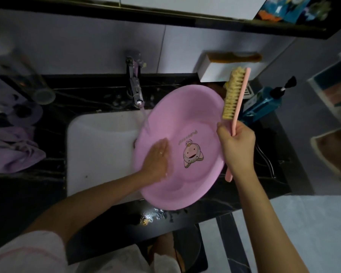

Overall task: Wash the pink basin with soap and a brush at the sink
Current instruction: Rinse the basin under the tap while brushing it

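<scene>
Head view, single frame. Pink basin (185, 146) sits tilted over the right side of the white sink (98, 146), its far rim raised toward the wall and its near rim overhanging the dark desk (114, 219). A cartoon figure is printed on the basin's inner floor. Water runs from the tap (135, 89), mounted behind the sink, and lands on the basin's left inner wall.

Left hand (157, 159) lies flat, palm down, on the basin's inner surface near its left rim; its fingers (162, 145) are extended and held close together, wet, with a ring on one. Right hand (237, 145) is at the basin's right rim, fingers wrapped tight around the pink handle of the brush (235, 97), which is held upright with the yellowish bristles facing left, clear of the basin's surface.

Right of the basin, a blue pump bottle (262, 103) stands on the desk. Left of the sink lies a purple cloth (14, 152). Water droplets are visible on the desk just below the basin.
</scene>
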A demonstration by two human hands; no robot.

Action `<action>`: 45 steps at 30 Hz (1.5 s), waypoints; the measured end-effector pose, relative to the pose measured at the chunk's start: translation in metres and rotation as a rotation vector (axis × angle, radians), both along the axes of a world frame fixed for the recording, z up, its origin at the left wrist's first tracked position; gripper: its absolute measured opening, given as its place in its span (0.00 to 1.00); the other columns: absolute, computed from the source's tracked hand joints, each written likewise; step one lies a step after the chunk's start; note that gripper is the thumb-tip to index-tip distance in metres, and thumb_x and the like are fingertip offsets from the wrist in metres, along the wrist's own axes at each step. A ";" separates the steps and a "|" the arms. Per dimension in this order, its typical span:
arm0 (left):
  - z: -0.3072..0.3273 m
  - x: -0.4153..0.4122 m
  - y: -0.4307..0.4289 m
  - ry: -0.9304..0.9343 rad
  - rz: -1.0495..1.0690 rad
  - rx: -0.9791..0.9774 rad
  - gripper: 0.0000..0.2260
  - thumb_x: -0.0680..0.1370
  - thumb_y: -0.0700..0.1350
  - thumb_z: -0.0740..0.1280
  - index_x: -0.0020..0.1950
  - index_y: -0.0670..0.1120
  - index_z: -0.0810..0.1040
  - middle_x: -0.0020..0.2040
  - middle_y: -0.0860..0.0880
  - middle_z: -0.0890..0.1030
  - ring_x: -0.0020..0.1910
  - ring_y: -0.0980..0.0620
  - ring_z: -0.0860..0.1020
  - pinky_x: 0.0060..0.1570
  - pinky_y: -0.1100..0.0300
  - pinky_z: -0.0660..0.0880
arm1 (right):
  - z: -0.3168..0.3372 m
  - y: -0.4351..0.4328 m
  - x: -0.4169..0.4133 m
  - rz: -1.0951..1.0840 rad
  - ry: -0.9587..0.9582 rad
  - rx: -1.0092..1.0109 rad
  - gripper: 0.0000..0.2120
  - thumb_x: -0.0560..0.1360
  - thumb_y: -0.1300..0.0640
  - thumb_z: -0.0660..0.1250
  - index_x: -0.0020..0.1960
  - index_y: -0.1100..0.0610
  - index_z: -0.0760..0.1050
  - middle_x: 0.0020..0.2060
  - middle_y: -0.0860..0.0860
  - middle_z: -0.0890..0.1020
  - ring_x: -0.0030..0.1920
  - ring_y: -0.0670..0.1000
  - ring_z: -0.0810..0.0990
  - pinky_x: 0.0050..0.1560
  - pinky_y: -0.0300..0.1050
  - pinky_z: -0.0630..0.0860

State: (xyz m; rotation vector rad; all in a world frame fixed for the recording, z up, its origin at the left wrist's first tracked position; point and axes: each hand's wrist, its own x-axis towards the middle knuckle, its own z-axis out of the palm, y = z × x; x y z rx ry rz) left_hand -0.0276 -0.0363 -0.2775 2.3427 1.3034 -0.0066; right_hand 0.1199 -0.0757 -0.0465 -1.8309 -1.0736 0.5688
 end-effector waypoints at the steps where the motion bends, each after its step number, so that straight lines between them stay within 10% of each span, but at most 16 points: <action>1: -0.001 -0.006 0.000 0.036 -0.080 -0.015 0.30 0.79 0.48 0.50 0.76 0.38 0.42 0.77 0.40 0.42 0.77 0.43 0.45 0.73 0.55 0.40 | -0.001 0.000 -0.001 0.004 0.003 0.002 0.12 0.75 0.62 0.65 0.33 0.55 0.71 0.28 0.50 0.73 0.28 0.43 0.70 0.30 0.35 0.71; 7: 0.014 -0.032 0.068 0.166 -0.177 0.311 0.29 0.70 0.42 0.58 0.72 0.41 0.66 0.72 0.44 0.69 0.70 0.45 0.68 0.68 0.45 0.63 | -0.010 -0.019 -0.006 -0.036 0.051 0.015 0.09 0.75 0.65 0.64 0.36 0.62 0.71 0.29 0.54 0.72 0.30 0.46 0.70 0.30 0.34 0.70; 13: 0.009 -0.020 0.021 0.178 -0.039 0.084 0.30 0.79 0.43 0.55 0.77 0.40 0.45 0.77 0.40 0.46 0.77 0.41 0.47 0.73 0.47 0.41 | -0.024 -0.033 -0.010 -0.133 0.082 0.092 0.16 0.75 0.68 0.64 0.31 0.56 0.67 0.26 0.50 0.70 0.26 0.39 0.70 0.30 0.28 0.68; 17: 0.015 -0.029 -0.021 0.188 -0.177 -0.226 0.31 0.81 0.49 0.52 0.76 0.38 0.41 0.77 0.39 0.43 0.76 0.42 0.48 0.74 0.51 0.49 | -0.025 -0.035 -0.012 -0.127 0.079 0.114 0.17 0.74 0.68 0.64 0.31 0.55 0.67 0.26 0.50 0.69 0.25 0.39 0.69 0.29 0.28 0.68; 24: 0.020 -0.052 0.056 0.298 -0.052 0.228 0.32 0.78 0.44 0.58 0.77 0.42 0.45 0.78 0.45 0.52 0.76 0.45 0.53 0.71 0.49 0.34 | -0.044 -0.048 -0.018 -0.170 0.071 0.112 0.17 0.74 0.69 0.65 0.29 0.58 0.65 0.24 0.51 0.67 0.24 0.41 0.65 0.27 0.29 0.66; 28: 0.024 -0.025 0.019 0.202 0.105 -0.027 0.29 0.79 0.49 0.45 0.77 0.39 0.39 0.78 0.42 0.43 0.77 0.45 0.44 0.72 0.52 0.33 | -0.048 -0.049 -0.024 -0.197 0.063 0.150 0.16 0.72 0.65 0.65 0.29 0.57 0.64 0.23 0.49 0.64 0.25 0.41 0.62 0.28 0.32 0.63; 36: 0.057 0.015 -0.048 0.049 0.170 -0.755 0.48 0.74 0.70 0.55 0.74 0.41 0.31 0.75 0.41 0.32 0.75 0.42 0.36 0.73 0.51 0.40 | -0.048 -0.046 -0.029 -0.199 0.092 0.194 0.15 0.69 0.63 0.64 0.28 0.56 0.62 0.23 0.49 0.64 0.26 0.45 0.63 0.29 0.36 0.64; 41: 0.030 -0.012 -0.019 0.025 0.154 -0.544 0.47 0.75 0.67 0.57 0.74 0.44 0.28 0.74 0.46 0.28 0.74 0.42 0.33 0.72 0.47 0.36 | -0.055 -0.053 -0.028 -0.172 0.053 0.188 0.19 0.72 0.69 0.65 0.28 0.54 0.63 0.21 0.43 0.67 0.24 0.40 0.64 0.29 0.29 0.64; 45: 0.024 -0.060 0.043 0.255 -0.043 0.037 0.24 0.82 0.47 0.50 0.77 0.43 0.49 0.78 0.44 0.51 0.77 0.47 0.49 0.73 0.48 0.35 | -0.060 -0.054 -0.026 -0.204 0.029 0.169 0.19 0.73 0.69 0.65 0.28 0.56 0.64 0.23 0.47 0.66 0.24 0.42 0.64 0.28 0.29 0.64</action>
